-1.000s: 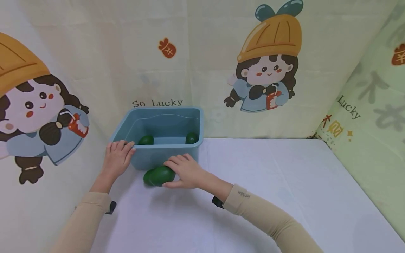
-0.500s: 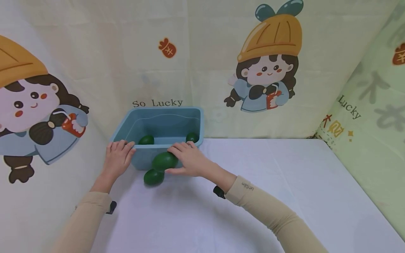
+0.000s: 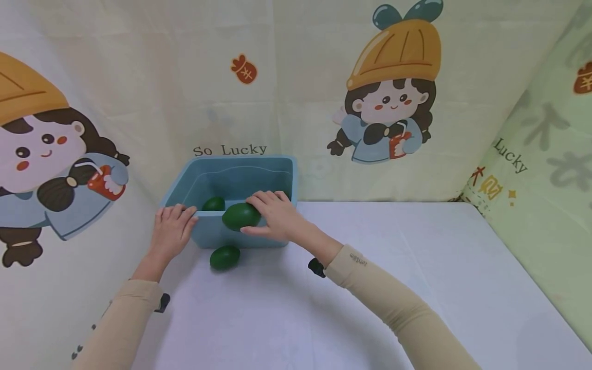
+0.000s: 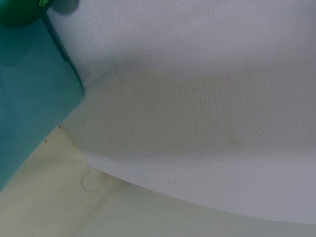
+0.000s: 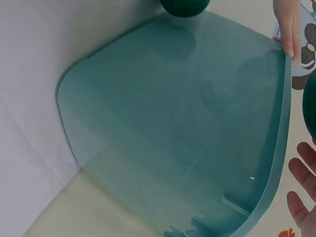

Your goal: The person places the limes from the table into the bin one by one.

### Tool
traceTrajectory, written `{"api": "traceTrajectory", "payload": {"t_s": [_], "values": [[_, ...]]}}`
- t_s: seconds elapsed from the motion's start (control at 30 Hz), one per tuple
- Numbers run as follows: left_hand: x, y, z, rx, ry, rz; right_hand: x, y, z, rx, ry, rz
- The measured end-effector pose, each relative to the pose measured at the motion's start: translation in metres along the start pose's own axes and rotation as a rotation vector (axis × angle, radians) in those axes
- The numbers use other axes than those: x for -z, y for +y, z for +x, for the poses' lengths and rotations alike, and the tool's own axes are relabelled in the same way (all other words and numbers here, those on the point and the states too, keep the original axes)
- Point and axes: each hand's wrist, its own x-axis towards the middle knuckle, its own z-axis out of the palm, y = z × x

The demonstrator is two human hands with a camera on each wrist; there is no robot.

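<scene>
My right hand [image 3: 277,218] holds a dark green oval fruit [image 3: 240,217] at the front rim of a blue plastic bin [image 3: 240,240]. Fingers lie over its far side and the thumb underneath; its edge also shows in the right wrist view. A second green fruit [image 3: 225,258] lies on the table just in front of the bin. Inside, another fruit [image 3: 214,204] is partly visible behind the front wall. My left hand [image 3: 171,231] grips the bin's front left corner, its fingers [image 5: 287,24] over the rim in the right wrist view.
A white cloth covers the table [image 3: 393,267]. The bin stands at the back left, close to a hanging cream cloth [image 3: 305,118] printed with cartoon figures. A green cloth [image 3: 546,169] hangs along the right side.
My right hand has lifted the fruit from beside the other one on the table to rim height. It now hides the fruit at the bin's right end. My left hand stays put.
</scene>
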Motion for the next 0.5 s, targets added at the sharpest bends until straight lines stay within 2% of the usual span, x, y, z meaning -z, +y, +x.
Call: {"api": "traceTrajectory", "payload": {"t_s": [0.5], "values": [[0.0, 0.0, 0.001, 0.014, -0.017, -0.001, 0.001, 0.015, 0.018, -0.134, -0.036, 0.064]]}}
